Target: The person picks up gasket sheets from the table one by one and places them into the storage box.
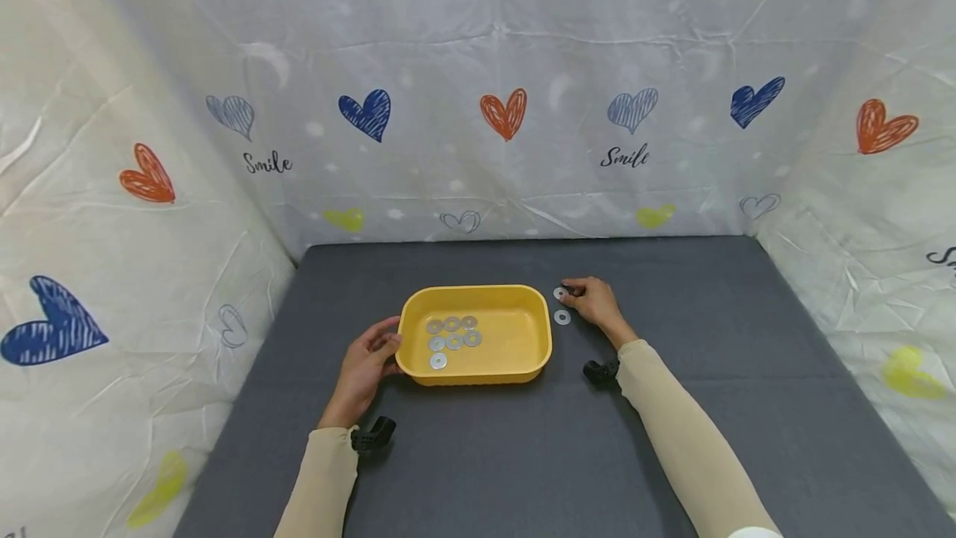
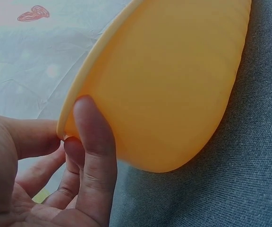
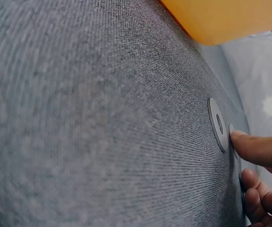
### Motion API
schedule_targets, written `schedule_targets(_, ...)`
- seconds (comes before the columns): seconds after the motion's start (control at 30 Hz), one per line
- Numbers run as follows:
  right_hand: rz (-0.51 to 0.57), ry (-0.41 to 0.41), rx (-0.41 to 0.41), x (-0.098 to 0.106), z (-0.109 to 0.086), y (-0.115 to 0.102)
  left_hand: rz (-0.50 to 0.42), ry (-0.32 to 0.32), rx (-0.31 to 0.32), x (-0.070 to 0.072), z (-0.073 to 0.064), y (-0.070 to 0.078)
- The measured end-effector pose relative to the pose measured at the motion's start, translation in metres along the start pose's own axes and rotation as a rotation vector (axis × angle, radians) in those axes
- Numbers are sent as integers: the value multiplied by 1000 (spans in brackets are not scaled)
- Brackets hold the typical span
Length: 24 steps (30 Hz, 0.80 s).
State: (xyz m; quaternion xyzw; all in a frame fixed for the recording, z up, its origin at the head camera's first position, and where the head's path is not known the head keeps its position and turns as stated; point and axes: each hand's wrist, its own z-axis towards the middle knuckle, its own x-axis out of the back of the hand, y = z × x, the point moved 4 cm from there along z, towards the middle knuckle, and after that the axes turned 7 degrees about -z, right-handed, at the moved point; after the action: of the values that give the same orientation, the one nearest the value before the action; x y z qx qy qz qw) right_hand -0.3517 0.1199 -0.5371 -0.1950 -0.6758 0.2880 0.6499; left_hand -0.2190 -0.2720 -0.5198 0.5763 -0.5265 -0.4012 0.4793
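A yellow plastic tray (image 1: 515, 368) sits on the cloth, with several flat metal washers (image 1: 454, 342) grouped in its left part. My left hand (image 1: 361, 368) pinches the rim at the tray's left end; the left wrist view shows that hand (image 2: 91, 175) with thumb and fingers on both sides of the rim. Right of the tray, my right hand (image 1: 595, 302) has thumb and fingertip at the edges of a washer (image 1: 559, 293) lying on the cloth, gripping it. A second washer (image 1: 563, 317) lies just nearer, untouched; the right wrist view shows this washer (image 3: 218, 125) beside the thumb.
A dark grey cloth (image 1: 478, 463) covers the table. A white curtain (image 1: 448, 48) printed with hearts hangs behind and along both sides. Each wrist wears a black device, the left one (image 1: 373, 435) and the right one (image 1: 601, 372).
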Motion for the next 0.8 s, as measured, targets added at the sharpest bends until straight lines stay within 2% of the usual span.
schedule_targets(0.13, -17, 19, 24, 2, 0, -1, 2, 1, 0, -1, 0, 1)
schedule_targets(0.3, -23, 3, -19, -1, 0, -1, -4, 2, 5, -1, -1, 1)
schedule_targets(0.47, -34, 37, -27, -1, -2, -3, -9, 2, 4, -1, -1, 0)
schedule_targets(0.8, 76, 150, -42, 3, -11, 0, 0, 8, -6, -1, -2, -1)
